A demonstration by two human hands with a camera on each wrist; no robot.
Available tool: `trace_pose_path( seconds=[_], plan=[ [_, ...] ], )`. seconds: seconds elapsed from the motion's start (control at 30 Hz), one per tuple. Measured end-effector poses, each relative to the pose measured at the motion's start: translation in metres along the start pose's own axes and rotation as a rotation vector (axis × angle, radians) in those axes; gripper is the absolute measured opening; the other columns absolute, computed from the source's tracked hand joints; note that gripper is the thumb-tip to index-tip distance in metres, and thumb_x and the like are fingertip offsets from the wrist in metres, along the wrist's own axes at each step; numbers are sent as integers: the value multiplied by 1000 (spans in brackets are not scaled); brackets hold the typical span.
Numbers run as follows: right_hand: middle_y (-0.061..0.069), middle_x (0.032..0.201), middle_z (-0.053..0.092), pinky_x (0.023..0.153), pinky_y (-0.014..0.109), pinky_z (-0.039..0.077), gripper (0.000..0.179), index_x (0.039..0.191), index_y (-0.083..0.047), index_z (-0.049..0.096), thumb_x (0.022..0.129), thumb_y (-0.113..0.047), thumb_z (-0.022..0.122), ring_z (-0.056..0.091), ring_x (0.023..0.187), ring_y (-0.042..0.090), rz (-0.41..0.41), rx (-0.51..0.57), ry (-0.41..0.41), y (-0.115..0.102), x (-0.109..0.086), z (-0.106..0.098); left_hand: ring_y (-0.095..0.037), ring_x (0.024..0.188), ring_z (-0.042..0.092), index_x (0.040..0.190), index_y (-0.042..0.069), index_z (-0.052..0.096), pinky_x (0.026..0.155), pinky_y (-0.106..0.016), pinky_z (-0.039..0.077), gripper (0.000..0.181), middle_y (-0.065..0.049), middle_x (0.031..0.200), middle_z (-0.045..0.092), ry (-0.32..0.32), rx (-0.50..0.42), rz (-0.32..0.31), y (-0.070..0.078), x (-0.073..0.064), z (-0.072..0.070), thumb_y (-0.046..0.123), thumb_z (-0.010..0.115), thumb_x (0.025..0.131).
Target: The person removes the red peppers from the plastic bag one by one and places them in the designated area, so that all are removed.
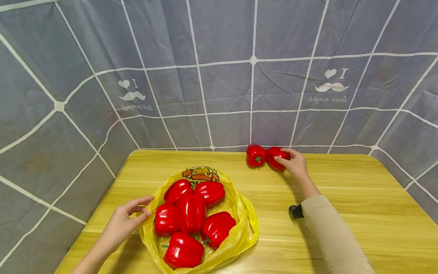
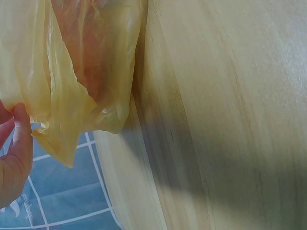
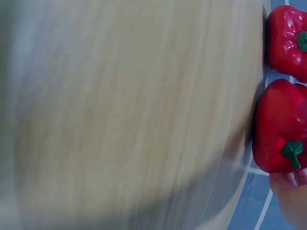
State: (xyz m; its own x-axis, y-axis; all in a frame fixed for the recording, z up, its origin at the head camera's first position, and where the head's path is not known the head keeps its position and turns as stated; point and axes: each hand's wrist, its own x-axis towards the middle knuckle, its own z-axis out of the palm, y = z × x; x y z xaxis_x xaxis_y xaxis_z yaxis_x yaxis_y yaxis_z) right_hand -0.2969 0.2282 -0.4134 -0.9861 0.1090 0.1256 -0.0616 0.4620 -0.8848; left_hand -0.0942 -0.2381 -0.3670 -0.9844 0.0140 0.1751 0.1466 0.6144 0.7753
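Note:
In the head view a yellow plastic bag (image 1: pixel 251 220) stands wide open with several red bell peppers (image 1: pixel 191 211) inside. My left hand (image 1: pixel 123 220) pinches the bag's left rim between thumb and fingers; the left wrist view shows this hand (image 2: pixel 17 148) at the edge of the thin plastic (image 2: pixel 62 91). At the back of the table my right hand (image 1: pixel 294 163) grips a red bell pepper (image 1: pixel 275 156), thumb on the near side and fingers over the far side. Its green stem (image 3: pixel 292 152) shows in the right wrist view. Just left of it sits another bell pepper (image 1: pixel 255 155).
The light wooden table (image 1: pixel 359 198) is backed and flanked by a grey curtain (image 1: pixel 226 87) with white grid lines. A black strap piece (image 1: pixel 295 211) shows at my right cuff. A duck print (image 1: pixel 201 174) marks the bag's far inner wall.

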Motion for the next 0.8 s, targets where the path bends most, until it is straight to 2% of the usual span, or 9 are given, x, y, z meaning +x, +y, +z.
trace_pose_path(
  seconds=[0.23, 0.37, 0.5, 0.6, 0.67, 0.8],
  plan=[
    [23, 128, 51, 97, 44, 36, 45, 122, 3, 58, 83, -17, 71, 43, 118, 36, -11, -1, 20, -3, 4, 2, 0, 81, 56, 119, -2, 61, 66, -22, 49, 38, -17, 107, 63, -1, -12, 1, 1, 1, 1, 3, 69, 82],
    [23, 126, 53, 97, 46, 36, 46, 119, 0, 60, 81, -24, 73, 44, 117, 38, -54, 10, 39, -1, 7, 3, 0, 81, 56, 118, -2, 61, 67, -21, 49, 38, -17, 107, 63, 1, -17, 5, 2, 1, 1, 2, 69, 82],
    [21, 120, 57, 92, 42, 41, 46, 114, -2, 64, 78, -29, 75, 47, 109, 36, -95, 35, 57, 0, 7, 4, 0, 81, 56, 118, -1, 62, 67, -22, 49, 37, -16, 106, 63, 6, -17, 6, 3, 1, 1, 2, 69, 82],
    [21, 120, 57, 93, 42, 40, 44, 115, -1, 63, 80, -24, 74, 46, 110, 35, -83, 33, 56, -2, 7, 6, 0, 81, 56, 117, -1, 62, 67, -22, 49, 36, -16, 106, 63, 12, -15, 4, 3, 1, 1, 1, 69, 82],
    [24, 124, 53, 98, 46, 35, 44, 118, 3, 60, 82, -20, 72, 44, 116, 37, -63, 13, 39, -3, 7, 6, 0, 81, 56, 117, -1, 62, 67, -22, 48, 36, -16, 105, 63, 14, -14, 2, 3, 1, 1, 1, 68, 82],
    [23, 128, 51, 102, 47, 31, 45, 122, 3, 57, 84, -18, 70, 40, 121, 37, -44, -14, 8, -7, 6, 5, 0, 81, 56, 117, -1, 62, 67, -22, 48, 36, -16, 106, 63, 12, -11, 2, 3, 0, 0, 1, 68, 82]
  ],
)
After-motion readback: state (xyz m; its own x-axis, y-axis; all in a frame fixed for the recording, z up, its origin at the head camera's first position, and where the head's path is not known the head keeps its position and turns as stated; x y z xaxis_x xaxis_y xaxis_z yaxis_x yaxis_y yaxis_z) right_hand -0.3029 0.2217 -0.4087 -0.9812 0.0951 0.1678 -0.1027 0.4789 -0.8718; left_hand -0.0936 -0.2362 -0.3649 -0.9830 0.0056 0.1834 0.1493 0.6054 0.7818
